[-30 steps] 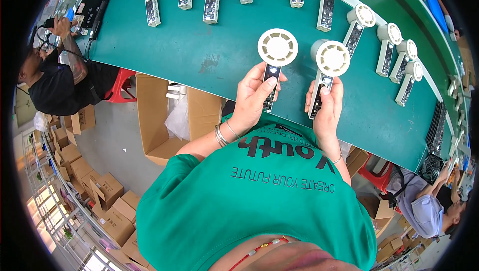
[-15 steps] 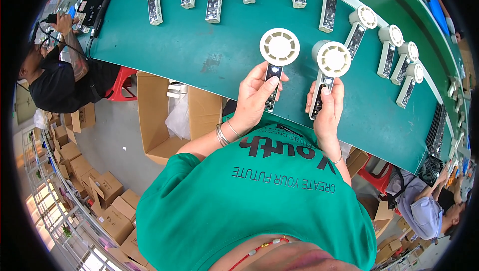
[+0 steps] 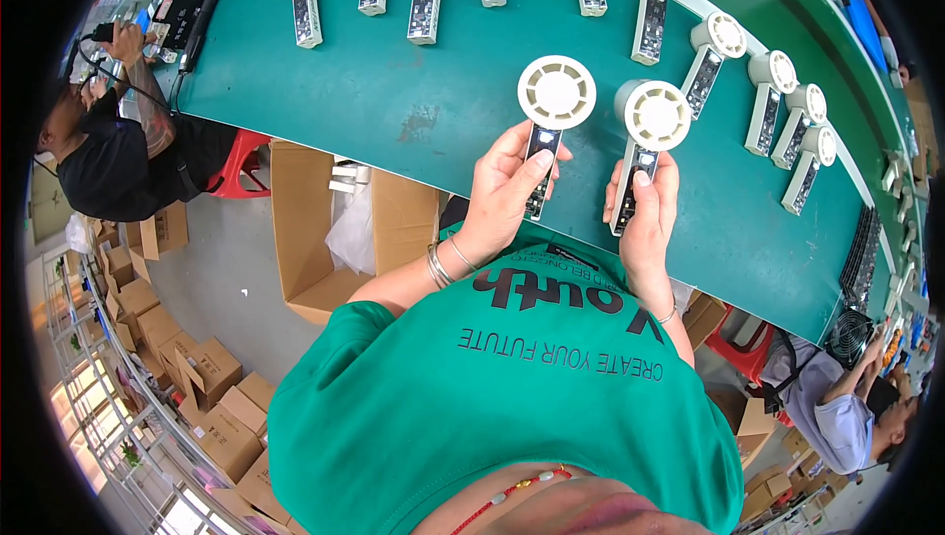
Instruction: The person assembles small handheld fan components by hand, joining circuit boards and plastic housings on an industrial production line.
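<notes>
My left hand (image 3: pixel 502 190) is closed round the handle of a white handheld fan (image 3: pixel 557 92), with the thumb on the dark circuit board that shows along the handle. Beside it, my right hand (image 3: pixel 647 223) grips a second handheld fan (image 3: pixel 658 116) in the same way, its thumb also on the board. Both fans have round heads with slots round a solid middle, facing up, and are held near the front edge of the green table (image 3: pixel 463 102). The two heads sit side by side, a small gap apart.
Several similar fans, such as one at the left (image 3: pixel 307 3) and one at the right (image 3: pixel 817 156), lie along the far side. Dark stacked trays (image 3: pixel 859 259) stand at the right end. An open cardboard box (image 3: pixel 305 230) is below the front edge. Co-workers sit at both sides.
The fan in my left hand has shifted very slightly to the right. My right hand and its fan look unmoved.
</notes>
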`<state>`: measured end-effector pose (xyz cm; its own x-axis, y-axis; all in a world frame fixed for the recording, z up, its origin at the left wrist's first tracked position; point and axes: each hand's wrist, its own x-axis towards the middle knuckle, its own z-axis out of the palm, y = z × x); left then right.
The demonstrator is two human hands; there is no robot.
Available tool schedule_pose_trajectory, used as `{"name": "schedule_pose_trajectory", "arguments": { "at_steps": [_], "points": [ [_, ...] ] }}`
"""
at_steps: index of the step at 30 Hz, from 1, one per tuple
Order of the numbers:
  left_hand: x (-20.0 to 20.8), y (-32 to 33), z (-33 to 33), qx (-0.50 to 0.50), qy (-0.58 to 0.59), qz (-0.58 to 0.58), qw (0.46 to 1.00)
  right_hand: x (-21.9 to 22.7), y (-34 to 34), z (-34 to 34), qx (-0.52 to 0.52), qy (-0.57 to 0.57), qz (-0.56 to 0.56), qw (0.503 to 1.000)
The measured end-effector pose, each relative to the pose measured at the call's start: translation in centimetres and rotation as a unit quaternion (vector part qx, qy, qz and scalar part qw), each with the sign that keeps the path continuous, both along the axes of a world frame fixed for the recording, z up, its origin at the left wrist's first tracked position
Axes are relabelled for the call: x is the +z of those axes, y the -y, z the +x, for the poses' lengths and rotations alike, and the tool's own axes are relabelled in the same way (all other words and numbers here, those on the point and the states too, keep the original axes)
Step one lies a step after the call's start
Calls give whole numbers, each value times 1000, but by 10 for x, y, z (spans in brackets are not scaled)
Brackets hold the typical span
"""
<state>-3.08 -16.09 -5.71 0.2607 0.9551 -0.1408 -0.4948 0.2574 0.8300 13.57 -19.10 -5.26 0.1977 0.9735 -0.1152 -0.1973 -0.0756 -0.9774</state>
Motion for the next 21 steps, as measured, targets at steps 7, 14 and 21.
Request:
{"name": "schedule_pose_trajectory", "arguments": {
  "at_steps": [7, 14, 21],
  "points": [
    [0, 0, 0, 2, 8, 1, 1000, 0, 0, 1, 4, -5, 11, 1000],
    [-2, 0, 1, 10, 11, 5, 1000, 0, 0, 1, -5, -8, 6, 1000],
    [-2, 0, 1, 10, 6, 7, 1000, 0, 0, 1, -4, -16, 12, 1000]
  ]
}}
